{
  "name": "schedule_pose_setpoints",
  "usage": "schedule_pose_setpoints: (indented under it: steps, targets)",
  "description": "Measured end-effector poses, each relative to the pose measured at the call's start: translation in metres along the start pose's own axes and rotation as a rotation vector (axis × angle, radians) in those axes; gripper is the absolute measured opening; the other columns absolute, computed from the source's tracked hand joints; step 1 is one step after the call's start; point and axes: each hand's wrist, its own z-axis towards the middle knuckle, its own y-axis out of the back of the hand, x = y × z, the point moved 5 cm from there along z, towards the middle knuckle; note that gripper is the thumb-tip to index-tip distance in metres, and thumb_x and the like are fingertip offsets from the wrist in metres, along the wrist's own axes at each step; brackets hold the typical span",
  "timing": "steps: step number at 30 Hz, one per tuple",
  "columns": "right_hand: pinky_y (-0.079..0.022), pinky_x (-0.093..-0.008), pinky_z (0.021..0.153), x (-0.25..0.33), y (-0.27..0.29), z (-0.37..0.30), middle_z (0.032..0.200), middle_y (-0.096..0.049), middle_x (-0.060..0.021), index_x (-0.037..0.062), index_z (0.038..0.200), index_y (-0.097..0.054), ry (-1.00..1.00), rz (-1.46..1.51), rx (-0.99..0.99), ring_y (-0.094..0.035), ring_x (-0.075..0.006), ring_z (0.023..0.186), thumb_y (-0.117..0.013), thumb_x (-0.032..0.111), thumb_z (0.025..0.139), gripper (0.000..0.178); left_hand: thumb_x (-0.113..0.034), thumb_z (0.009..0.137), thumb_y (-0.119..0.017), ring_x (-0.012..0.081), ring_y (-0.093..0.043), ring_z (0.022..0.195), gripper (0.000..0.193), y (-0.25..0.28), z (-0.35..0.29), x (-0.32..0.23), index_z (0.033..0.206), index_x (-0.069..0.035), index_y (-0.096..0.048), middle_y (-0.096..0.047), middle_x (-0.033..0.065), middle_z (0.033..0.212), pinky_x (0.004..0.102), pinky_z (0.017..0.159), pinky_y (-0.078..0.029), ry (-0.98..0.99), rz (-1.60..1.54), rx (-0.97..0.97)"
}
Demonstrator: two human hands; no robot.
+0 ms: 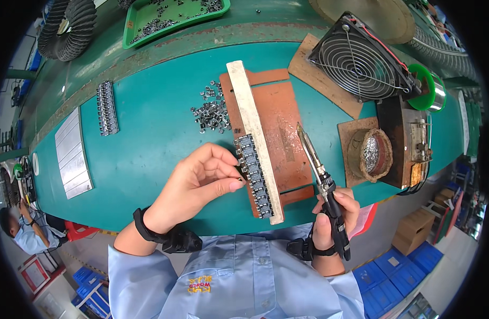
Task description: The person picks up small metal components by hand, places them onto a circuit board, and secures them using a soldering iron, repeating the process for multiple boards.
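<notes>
My right hand (336,210) is wrapped round the black handle of a soldering iron (315,159), whose tip points up and away over a reddish-brown board (289,133). A cream-coloured bar (253,133) lies lengthwise across that board. Along the bar's left side runs a row of small black components (253,178) with metal pins. My left hand (196,183) is closed beside this row, thumb and fingertips pinched together at its edge. Whatever sits in the pinch is too small to make out. A pile of small metal parts (212,114) lies just beyond my left hand.
A fan (356,61) stands at the far right, near a solder wire spool (436,93) and a round pot (382,154) of silvery bits. To the left are another component strip (107,109) and a metal plate (73,154). A green tray (172,24) of parts sits at the back.
</notes>
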Motion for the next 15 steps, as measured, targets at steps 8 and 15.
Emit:
schedule_pose_setpoints:
  steps: [8, 15]
  targets:
    - [-0.039, -0.0236, 0.054, 0.0005, -0.0006, 0.0013, 0.087, -0.049, -0.0146, 0.003, 0.106, -0.044, 0.024, -0.009, 0.021, -0.048, -0.0143, 0.06, -0.064, 0.031, 0.075, 0.046, 0.006, 0.08, -0.058, 0.0099, -0.057, 0.085, 0.028, -0.0034, 0.0055, 0.0034, 0.099, -0.003, -0.039, -0.058, 0.0051, 0.087, 0.0227, 0.076, -0.047, -0.027, -0.069, 0.003]
    - [-0.039, -0.0268, 0.058, 0.0007, -0.0007, 0.0026, 0.084, -0.048, -0.0128, 0.003, 0.106, -0.044, 0.06, -0.01, 0.03, -0.048, -0.0153, 0.061, -0.064, 0.03, 0.075, 0.046, 0.006, 0.079, -0.059, 0.0099, -0.057, 0.084, 0.028, -0.0029, 0.0076, 0.003, 0.097, -0.004, -0.04, -0.057, 0.0046, 0.086, 0.0225, 0.076, -0.047, 0.0, -0.091, 0.004]
